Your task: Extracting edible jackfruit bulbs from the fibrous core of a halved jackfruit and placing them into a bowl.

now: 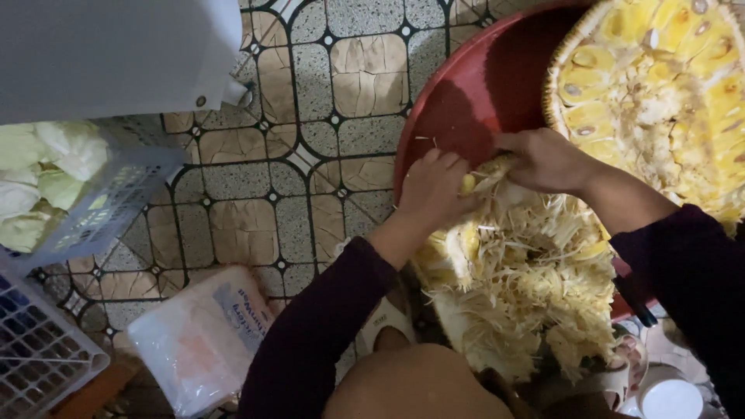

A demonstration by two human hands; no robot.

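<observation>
My left hand (431, 188) and my right hand (545, 160) are closed together on a piece of jackfruit (487, 174), pale yellow and stringy, at the rim of a big red basin (458, 101). Below the hands lies a heap of shredded jackfruit fibres and pods (528, 287). A large cut half of jackfruit (660, 85) with yellow pods and seeds sits in the basin at the upper right. Both arms wear dark sleeves.
The floor is patterned tile (310, 140). A grey-blue plastic basket (101, 209) with pale cabbage leaves (39, 178) stands at the left, below a white appliance (116, 54). A white plastic bag (202, 334) lies near my knee. A small white cup (669, 397) sits at bottom right.
</observation>
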